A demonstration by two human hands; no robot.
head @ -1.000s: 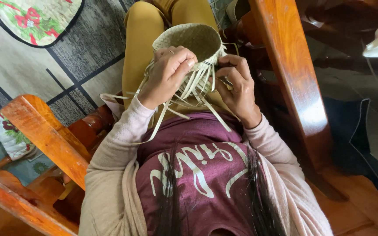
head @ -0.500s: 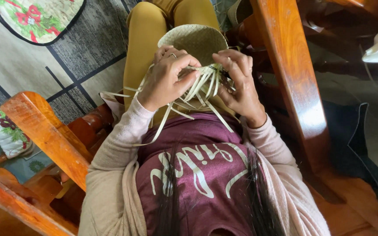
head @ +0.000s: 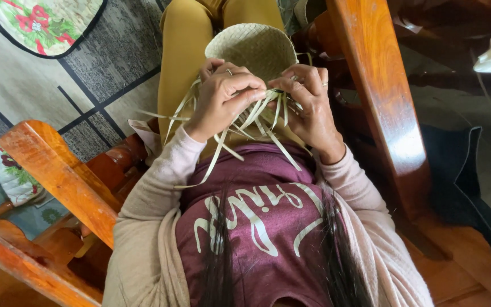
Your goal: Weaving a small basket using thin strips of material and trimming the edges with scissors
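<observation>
A pale woven basket (head: 254,48) of flat palm strips rests in my lap over yellow trousers. Loose strip ends (head: 240,133) fan out from its near rim toward my maroon shirt. My left hand (head: 220,99) grips the near left rim, fingers curled over the strips. My right hand (head: 308,102) pinches strips at the near right rim. The two hands almost touch at the fingertips.
Wooden chair arms flank me: one at the left (head: 58,176), one at the right (head: 379,96). A grey patterned floor mat (head: 109,51) lies beyond my knees. A round flowered cushion (head: 44,23) sits top left. Dark cloth (head: 461,170) lies at the right.
The basket has turned from showing its open mouth to showing its woven bottom. Both hands have drawn closer together at the near rim, working the loose strips.
</observation>
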